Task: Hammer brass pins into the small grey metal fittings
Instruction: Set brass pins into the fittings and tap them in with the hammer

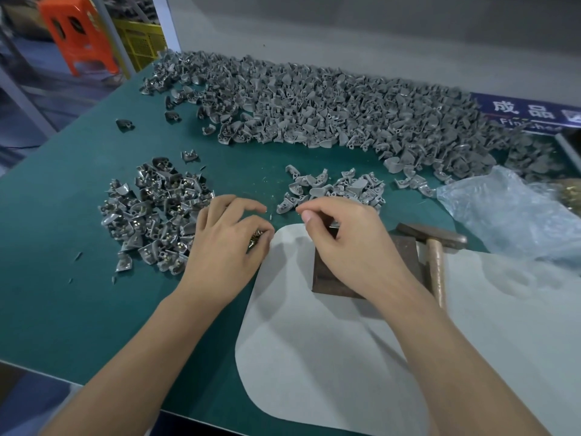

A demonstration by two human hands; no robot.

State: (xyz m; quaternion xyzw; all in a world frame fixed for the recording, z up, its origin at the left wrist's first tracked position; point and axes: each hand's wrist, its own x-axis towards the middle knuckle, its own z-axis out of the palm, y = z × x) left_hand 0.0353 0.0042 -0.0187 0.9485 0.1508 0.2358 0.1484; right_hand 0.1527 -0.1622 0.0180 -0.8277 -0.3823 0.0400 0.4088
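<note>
- Landmark: the dark metal block [333, 278] on the white pad [314, 357] of the table [63, 247].
- The right hand [349, 243] hovers over the block's far edge, thumb and forefinger pressed together; whether they pinch a pin or a fitting cannot be told.
- The left hand [229, 247], just left of the block, has its fingers curled round a clutch of brass pins [255, 239].
- Small grey metal fittings [333, 188] lie in a small cluster just beyond the block; a far larger heap [314, 105] lies well behind it. Left of the block, past the left hand, a pile of fittings showing brass [157, 212] looks finished.
- The hammer [435, 247] lies unheld, touching the block's right side.
- Judged: the pins are tiny, smooth and light, so easily dropped; best pinched by the shank between two fingertips.
- Judged: the fittings are stiff cast pieces with curved shells, liable to rock, so hold one by its flanks, hole upward, flat on the block.
</note>
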